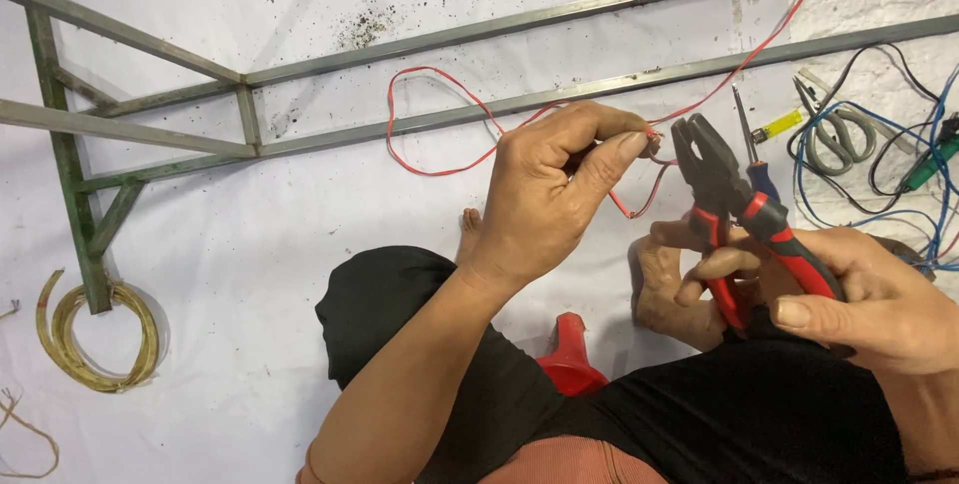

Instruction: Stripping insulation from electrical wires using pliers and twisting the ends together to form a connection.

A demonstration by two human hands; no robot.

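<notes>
Head view: the left hand (554,189) sits just right of centre, its grip pressed together, thumb and forefinger pinching the end of a thin red wire (440,114) at about 3 o'clock of the hand; the wire's tip is hidden between the fingertips. From that pinch the red wire loops away toward 10 o'clock, over a grey metal frame (400,44) lying on the white floor sheet (250,244), and another run of it climbs toward 1 o'clock, to the top edge of the picture. The right hand (869,309) lies at 4 o'clock of the left one, its grip wrapped around the red and black handles of a pair of pliers (729,204); the pliers point toward 11 o'clock, their jaws parted a little and standing just beside the pinched wire end, not touching it as far as can be told. Just past the pliers, at 1 o'clock, a screwdriver (751,149) with a blue handle lies on the sheet, with a small yellow piece (777,125) next to it. At 2 o'clock of the right hand is a tangle of blue and black wires (899,144) around grey scissors (834,134). Far off at 8 o'clock a yellowish coil (100,334) rests by the frame's green upright. A red stool (569,354) shows between the person's black-clad knees
</notes>
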